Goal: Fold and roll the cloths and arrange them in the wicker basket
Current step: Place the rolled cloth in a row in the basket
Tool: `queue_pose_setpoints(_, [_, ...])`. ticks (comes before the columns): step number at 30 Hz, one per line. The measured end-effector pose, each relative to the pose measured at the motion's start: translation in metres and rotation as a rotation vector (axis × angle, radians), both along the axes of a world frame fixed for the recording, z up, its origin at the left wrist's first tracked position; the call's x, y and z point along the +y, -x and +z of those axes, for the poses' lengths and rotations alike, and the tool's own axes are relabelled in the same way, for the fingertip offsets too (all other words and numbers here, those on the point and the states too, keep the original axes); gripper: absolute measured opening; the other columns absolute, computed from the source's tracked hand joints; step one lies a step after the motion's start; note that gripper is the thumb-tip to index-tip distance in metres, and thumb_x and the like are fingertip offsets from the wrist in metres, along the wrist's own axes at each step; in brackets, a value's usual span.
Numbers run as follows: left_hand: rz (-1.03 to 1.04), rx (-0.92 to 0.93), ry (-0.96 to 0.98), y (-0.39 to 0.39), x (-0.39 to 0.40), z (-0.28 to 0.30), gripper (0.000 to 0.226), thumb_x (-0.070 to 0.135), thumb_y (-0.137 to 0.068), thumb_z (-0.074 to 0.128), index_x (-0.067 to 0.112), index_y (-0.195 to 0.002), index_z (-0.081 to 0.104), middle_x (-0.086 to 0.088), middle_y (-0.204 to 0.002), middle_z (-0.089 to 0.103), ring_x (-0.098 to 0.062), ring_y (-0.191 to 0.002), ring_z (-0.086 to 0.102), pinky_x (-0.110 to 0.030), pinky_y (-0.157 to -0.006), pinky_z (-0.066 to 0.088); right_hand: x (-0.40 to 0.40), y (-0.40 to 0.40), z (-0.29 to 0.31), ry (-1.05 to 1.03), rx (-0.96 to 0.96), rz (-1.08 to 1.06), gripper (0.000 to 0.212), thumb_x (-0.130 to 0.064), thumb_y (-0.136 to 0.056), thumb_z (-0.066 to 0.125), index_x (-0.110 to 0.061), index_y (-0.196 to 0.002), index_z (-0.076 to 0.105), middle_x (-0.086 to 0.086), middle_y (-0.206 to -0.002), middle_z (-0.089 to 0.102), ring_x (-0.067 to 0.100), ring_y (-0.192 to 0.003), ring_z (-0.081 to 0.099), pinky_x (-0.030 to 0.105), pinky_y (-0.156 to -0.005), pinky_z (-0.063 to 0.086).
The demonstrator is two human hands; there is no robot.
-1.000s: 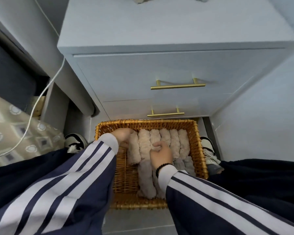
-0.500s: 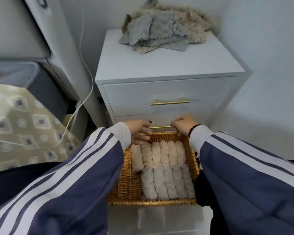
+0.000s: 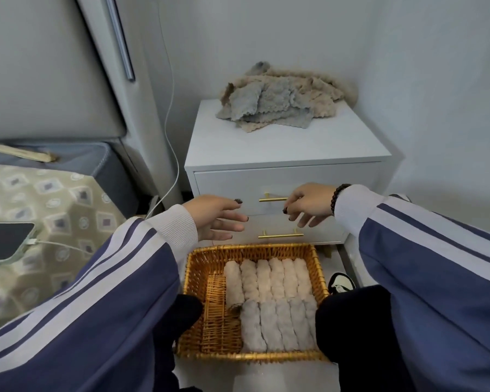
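Your hands have come up out of the wicker basket (image 3: 252, 357) since half a second ago, when both sat at its far rim, and a second ago, when they were down among the rolls. So the last roll looks placed, and you seem to be heading for the next cloth.

Nearest you, the basket sits on the floor between your knees. Count the rolled cloths (image 3: 269, 301) in it: six beige rolls in the far row, lying side by side and touching, and what I count as four greyer rolls in the near row, though your right knee may hide more. The left strip of the basket floor holds no roll.

Above the basket's far rim, your left hand (image 3: 215, 217) hangs with fingers spread and relaxed, holding nothing. Your right hand (image 3: 309, 203) is also loose and empty, its fingers just in front of the upper of two brass handles (image 3: 272, 199) on the nightstand (image 3: 289, 154); I cannot tell whether it touches.

Farthest, one pile of unfolded cloths (image 3: 280, 103), grey and beige mixed, lies on the nightstand top. The number in it can't be counted, so several folds probably remain.
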State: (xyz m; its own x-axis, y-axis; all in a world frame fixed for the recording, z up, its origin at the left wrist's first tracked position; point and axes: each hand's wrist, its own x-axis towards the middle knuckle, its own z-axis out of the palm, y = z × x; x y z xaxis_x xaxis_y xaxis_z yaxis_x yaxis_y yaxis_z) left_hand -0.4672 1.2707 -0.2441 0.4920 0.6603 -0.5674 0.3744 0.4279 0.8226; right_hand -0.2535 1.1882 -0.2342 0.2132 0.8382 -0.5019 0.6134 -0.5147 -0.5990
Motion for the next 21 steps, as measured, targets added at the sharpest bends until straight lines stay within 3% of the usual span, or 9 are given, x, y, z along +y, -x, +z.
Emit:
queue_pose_setpoints(5, [0.133, -0.038, -0.037, -0.01, 0.005, 0.006, 0.028, 0.016, -0.096, 0.055, 0.009, -0.123, 0.056, -0.006, -0.089, 0.075, -0.018, -0.075, 0.072, -0.027, -0.059, 0.056, 0.005, -0.004, 0.017, -0.094, 0.032, -0.034, 0.015, -0.02, -0.095, 0.053, -0.015, -0.109, 0.058, 0.003, -0.102, 0.068, 0.018, -0.087, 0.068, 0.032, -0.079, 0.055])
queue_pose_setpoints(10, [0.157, -0.069, -0.098, -0.039, 0.014, 0.024, 0.021, 0.011, -0.096, 0.052, 0.011, -0.115, 0.06, -0.007, -0.093, 0.072, -0.018, -0.081, 0.069, -0.034, -0.083, 0.054, 0.023, -0.012, 0.016, -0.202, -0.043, -0.122, 0.008, -0.019, -0.093, 0.055, -0.017, -0.092, 0.062, 0.004, -0.097, 0.07, 0.019, -0.084, 0.07, 0.032, -0.075, 0.056])
queue_pose_setpoints(14, [0.219, -0.141, -0.134, -0.06, 0.03, 0.043, 0.016, 0.008, -0.096, 0.053, 0.012, -0.106, 0.064, -0.007, -0.093, 0.073, -0.018, -0.082, 0.07, -0.032, -0.083, 0.056, 0.047, -0.017, 0.015, -0.321, -0.126, -0.247, 0.016, -0.012, -0.088, 0.054, -0.006, -0.094, 0.068, 0.011, -0.093, 0.072, 0.024, -0.082, 0.071, 0.04, -0.08, 0.058])
queue_pose_setpoints(17, [0.257, -0.203, -0.153, -0.073, 0.043, 0.052, 0.017, 0.006, -0.095, 0.052, 0.013, -0.101, 0.066, -0.006, -0.09, 0.074, -0.019, -0.081, 0.07, -0.035, -0.086, 0.054, 0.065, -0.017, 0.017, -0.453, -0.118, -0.329, 0.016, -0.007, -0.084, 0.053, -0.01, -0.081, 0.068, 0.01, -0.087, 0.072, 0.024, -0.082, 0.07, 0.04, -0.081, 0.057])
queue_pose_setpoints(21, [0.323, -0.28, -0.136, -0.08, 0.065, 0.059, 0.02, 0.005, -0.094, 0.049, 0.012, -0.103, 0.065, -0.005, -0.088, 0.074, -0.018, -0.079, 0.07, -0.033, -0.085, 0.054, 0.091, -0.019, 0.02, -0.627, 0.026, -0.483, 0.018, -0.006, -0.085, 0.053, -0.02, -0.079, 0.063, 0.002, -0.087, 0.069, 0.018, -0.073, 0.071, 0.028, -0.065, 0.056])
